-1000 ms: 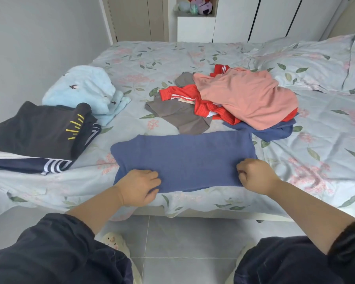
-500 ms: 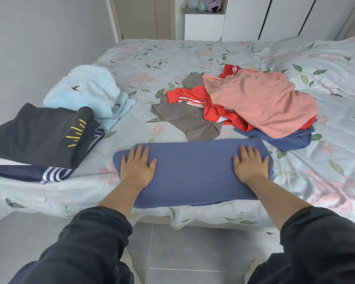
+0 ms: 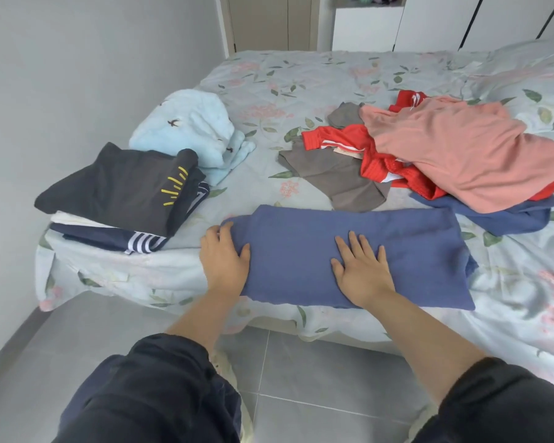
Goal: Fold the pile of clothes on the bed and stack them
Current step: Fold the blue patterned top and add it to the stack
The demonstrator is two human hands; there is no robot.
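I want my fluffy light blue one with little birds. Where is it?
In the head view, the light blue garment lies on the left side of the bed, just behind the folded stack topped by the black garment.
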